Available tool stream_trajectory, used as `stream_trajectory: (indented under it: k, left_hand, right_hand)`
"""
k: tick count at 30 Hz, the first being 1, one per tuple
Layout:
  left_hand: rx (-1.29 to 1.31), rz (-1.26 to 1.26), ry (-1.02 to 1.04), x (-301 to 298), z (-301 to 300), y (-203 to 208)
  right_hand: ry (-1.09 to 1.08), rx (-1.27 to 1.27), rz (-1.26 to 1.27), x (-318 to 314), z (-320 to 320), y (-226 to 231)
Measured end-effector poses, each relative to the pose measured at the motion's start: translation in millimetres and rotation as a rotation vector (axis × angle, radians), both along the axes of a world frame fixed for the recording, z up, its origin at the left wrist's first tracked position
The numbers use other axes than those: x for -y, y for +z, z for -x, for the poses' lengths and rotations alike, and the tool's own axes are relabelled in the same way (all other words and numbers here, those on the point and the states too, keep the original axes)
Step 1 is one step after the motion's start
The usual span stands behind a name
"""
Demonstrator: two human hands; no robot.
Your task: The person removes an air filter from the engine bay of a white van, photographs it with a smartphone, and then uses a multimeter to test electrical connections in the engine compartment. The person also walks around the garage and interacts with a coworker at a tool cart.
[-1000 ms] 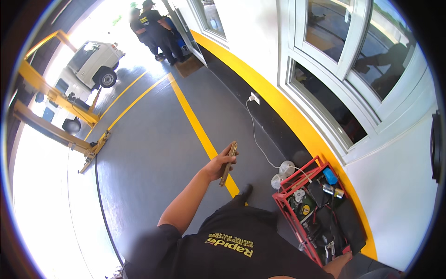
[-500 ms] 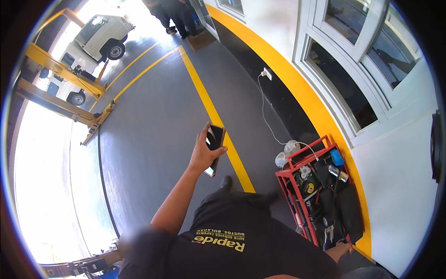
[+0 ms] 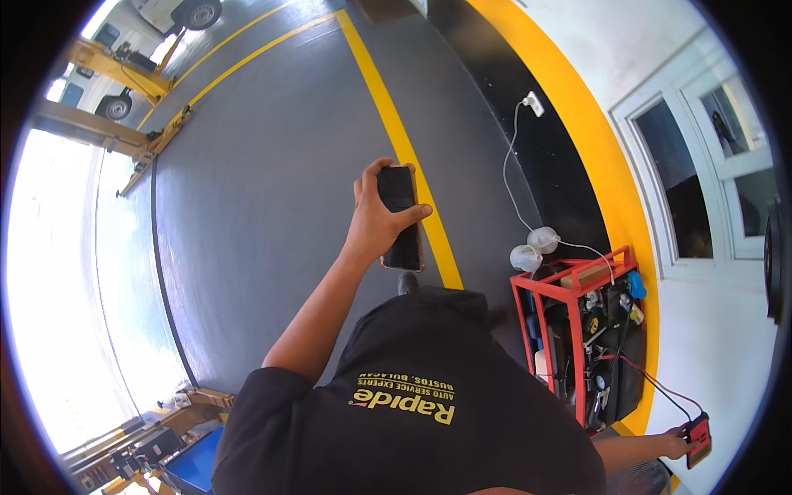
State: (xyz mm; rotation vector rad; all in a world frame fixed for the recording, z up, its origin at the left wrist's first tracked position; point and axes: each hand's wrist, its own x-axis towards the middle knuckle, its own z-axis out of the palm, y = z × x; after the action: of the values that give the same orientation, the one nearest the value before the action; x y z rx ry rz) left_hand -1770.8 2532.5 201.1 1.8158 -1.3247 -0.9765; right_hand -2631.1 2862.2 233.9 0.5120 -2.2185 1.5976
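Note:
Out over the floor ahead of me, a dark smartphone (image 3: pixel 402 239) is held upright by its long edges. My left hand (image 3: pixel 375 219) grips it, thumb on the right edge and fingers at the upper left. Far to the lower right, my right hand (image 3: pixel 675 445) is closed on a red handheld tester (image 3: pixel 700 441). Red and black leads (image 3: pixel 664 388) run from the tester back to a red-framed tool cart (image 3: pixel 575 351). The cart is crowded with tools and dark parts, many of them too small to name. My right fingers are partly hidden by the tester.
A white cord runs from a wall plug (image 3: pixel 535 104) past two whitish round containers (image 3: pixel 528 257) to the cart. The wall with a window (image 3: pixel 676 181) borders my right. Yellow lift arms (image 3: pixel 124 70) and a white vehicle (image 3: pixel 115 106) stand at far left; a blue surface (image 3: pixel 196 462) is lower left.
My right hand has come away from the cart's lower end, out to the right with the red tester. The phone is raised and turned more upright. The view has tilted downward.

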Motion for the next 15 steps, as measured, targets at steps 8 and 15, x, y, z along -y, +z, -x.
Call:
stream_trajectory:
  k: [8, 15]
  left_hand:
    - [-0.907, -0.286, 0.162, -1, -121, -5]
    - [-0.749, -0.2, 0.159, 76, -215, -36]
  right_hand:
    - [0.351, -0.146, -0.014, 155, -67, 147]
    - [0.366, -0.05, -0.148, 237, -86, 166]
